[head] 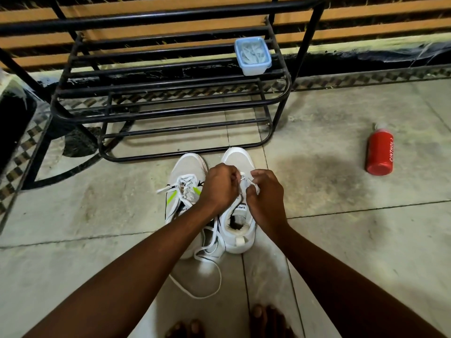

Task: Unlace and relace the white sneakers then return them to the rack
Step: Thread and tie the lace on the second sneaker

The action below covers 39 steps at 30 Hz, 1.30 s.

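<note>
Head view, looking down at a tiled floor (341, 240). Two white sneakers sit side by side, toes pointing away toward the rack. Left hand (218, 185) and right hand (264, 191) are both over the lace area of the right sneaker (240, 157); fingers of each are curled and pinch the white lace (245, 178) between them. The hands cover most of the eyelet rows, so how far this shoe is laced cannot be told. Tongue label below the hands is partly legible but reversed and cut off by the right wrist. The left sneaker (189, 167) lies just left of the left hand; its heel half is hidden under the left forearm. Loose lace (214, 269) trails from under the forearms toward the person in a loop on the floor; which shoe it belongs to is unclear. The black metal rack (170, 111) stands just beyond the toes, its top rail cut off by the frame edge. A lidded plastic box (253, 56) rests on a rack shelf, far beyond the right hand; contents blurred. A red bottle (379, 152) lies on the floor well right of the right hand. Bare toes (258, 315) show at the bottom edge, dim and partly cropped.
</note>
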Tool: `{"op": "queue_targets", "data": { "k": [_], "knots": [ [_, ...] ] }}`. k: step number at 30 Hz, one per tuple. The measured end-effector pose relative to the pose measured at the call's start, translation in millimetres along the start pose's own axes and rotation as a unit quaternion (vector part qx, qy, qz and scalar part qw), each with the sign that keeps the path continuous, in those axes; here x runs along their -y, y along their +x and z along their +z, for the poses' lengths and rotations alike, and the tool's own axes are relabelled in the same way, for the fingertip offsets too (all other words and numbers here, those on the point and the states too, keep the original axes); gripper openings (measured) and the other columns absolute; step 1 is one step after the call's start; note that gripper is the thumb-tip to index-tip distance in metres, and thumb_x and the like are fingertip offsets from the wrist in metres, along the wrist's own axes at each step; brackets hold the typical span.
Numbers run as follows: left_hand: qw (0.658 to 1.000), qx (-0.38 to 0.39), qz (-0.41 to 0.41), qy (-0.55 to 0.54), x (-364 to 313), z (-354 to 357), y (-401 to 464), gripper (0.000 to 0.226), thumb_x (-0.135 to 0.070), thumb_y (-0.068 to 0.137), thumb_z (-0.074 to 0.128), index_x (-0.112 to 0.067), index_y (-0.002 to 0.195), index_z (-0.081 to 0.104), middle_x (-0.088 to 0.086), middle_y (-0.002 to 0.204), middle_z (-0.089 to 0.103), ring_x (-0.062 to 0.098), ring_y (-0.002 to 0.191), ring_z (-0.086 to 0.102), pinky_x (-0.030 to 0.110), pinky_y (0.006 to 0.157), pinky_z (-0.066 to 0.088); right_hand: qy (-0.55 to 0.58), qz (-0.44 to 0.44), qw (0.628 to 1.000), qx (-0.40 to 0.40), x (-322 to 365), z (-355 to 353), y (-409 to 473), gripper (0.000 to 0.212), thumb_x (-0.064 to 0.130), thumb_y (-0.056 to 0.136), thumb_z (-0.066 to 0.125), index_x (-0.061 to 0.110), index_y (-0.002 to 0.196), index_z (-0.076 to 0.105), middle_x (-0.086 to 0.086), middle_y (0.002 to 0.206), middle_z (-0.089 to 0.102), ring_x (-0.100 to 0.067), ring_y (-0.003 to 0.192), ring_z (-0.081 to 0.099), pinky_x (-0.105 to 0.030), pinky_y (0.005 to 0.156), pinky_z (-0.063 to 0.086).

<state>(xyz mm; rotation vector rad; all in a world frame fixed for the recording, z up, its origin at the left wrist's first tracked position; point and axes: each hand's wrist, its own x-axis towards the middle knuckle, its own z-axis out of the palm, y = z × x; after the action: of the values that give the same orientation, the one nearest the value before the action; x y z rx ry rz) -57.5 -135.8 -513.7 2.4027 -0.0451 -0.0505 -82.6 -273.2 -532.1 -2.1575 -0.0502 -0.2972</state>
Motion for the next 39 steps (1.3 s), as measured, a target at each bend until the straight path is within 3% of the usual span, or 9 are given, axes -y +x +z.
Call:
{"op": "queue_targets", "data": {
  "k": [7, 13, 17, 22, 29, 34, 39],
  "knots": [
    [0.994, -0.006, 0.025, 0.105, -5, 4, -1, 0.019, -0.008, 0.085, 0.061, -0.014, 0.091, 0.079, 0.011, 0.096, 0.070, 0.033, 0.090, 0.067, 0.044, 0.079, 0.056, 0.008, -0.022, 1.000, 0.003, -6, -1, 0, 0.010, 0.002, 0.079, 0.055, 0.000, 0.087, 0.060, -0.014, 0.114, 0.064, -0.022, 0.103, 0.063, -0.001, 0.090, 0.033],
    [0.983, 0.045, 0.050, 0.173, -7, 2, 6, 0.015, -0.013, 0.087, 0.063, -0.014, 0.090, 0.078, 0.013, 0.101, 0.064, 0.038, 0.094, 0.064, 0.039, 0.074, 0.052, 0.004, -0.005, 1.000, 0.009, -8, -2, 0, 0.018, -0.010, 0.081, 0.059, -0.005, 0.097, 0.062, -0.014, 0.116, 0.061, -0.016, 0.100, 0.058, 0.003, 0.086, 0.030],
    [0.989, 0.034, 0.012, 0.144, -8, 3, 6, 0.016, -0.010, 0.084, 0.065, -0.016, 0.091, 0.078, 0.011, 0.099, 0.069, 0.035, 0.093, 0.067, 0.040, 0.078, 0.055, 0.009, -0.025, 0.999, 0.028, -11, -4, 3, 0.017, -0.009, 0.080, 0.060, -0.002, 0.096, 0.062, -0.014, 0.114, 0.061, -0.020, 0.102, 0.060, 0.001, 0.087, 0.032],
    [0.996, 0.003, -0.042, 0.075, -12, 7, 2, 0.018, -0.004, 0.074, 0.063, -0.017, 0.075, 0.074, 0.001, 0.079, 0.073, 0.028, 0.081, 0.070, 0.038, 0.076, 0.057, 0.023, -0.032, 0.999, 0.034, -14, -4, 4, 0.012, -0.004, 0.078, 0.060, 0.003, 0.087, 0.058, -0.012, 0.115, 0.061, -0.020, 0.105, 0.060, -0.001, 0.089, 0.033],
    [0.982, 0.019, 0.003, 0.187, -20, 5, 3, 0.017, -0.013, 0.086, 0.059, -0.022, 0.096, 0.070, 0.007, 0.095, 0.073, 0.035, 0.095, 0.066, 0.038, 0.082, 0.047, 0.049, -0.045, 0.996, 0.053, -21, -5, 6, 0.011, -0.003, 0.077, 0.060, 0.005, 0.085, 0.057, -0.009, 0.113, 0.061, -0.022, 0.108, 0.061, -0.006, 0.089, 0.038],
    [0.997, -0.016, -0.035, 0.069, -15, 3, 4, 0.023, -0.002, 0.072, 0.062, -0.021, 0.077, 0.074, -0.006, 0.073, 0.074, 0.021, 0.081, 0.072, 0.036, 0.081, 0.056, 0.051, -0.047, 0.996, 0.053, -21, -4, 3, 0.012, 0.014, 0.078, 0.059, 0.004, 0.085, 0.058, -0.009, 0.111, 0.061, -0.019, 0.104, 0.061, -0.006, 0.089, 0.038],
    [0.998, 0.005, -0.044, 0.048, -9, 3, 7, 0.016, -0.009, 0.071, 0.073, -0.023, 0.077, 0.074, -0.007, 0.075, 0.075, 0.017, 0.079, 0.074, 0.036, 0.081, 0.059, 0.048, -0.031, 0.997, 0.047, -24, -3, 7, 0.010, 0.006, 0.076, 0.066, 0.008, 0.081, 0.058, -0.006, 0.108, 0.062, -0.017, 0.099, 0.063, -0.004, 0.086, 0.037]
  ]
}}
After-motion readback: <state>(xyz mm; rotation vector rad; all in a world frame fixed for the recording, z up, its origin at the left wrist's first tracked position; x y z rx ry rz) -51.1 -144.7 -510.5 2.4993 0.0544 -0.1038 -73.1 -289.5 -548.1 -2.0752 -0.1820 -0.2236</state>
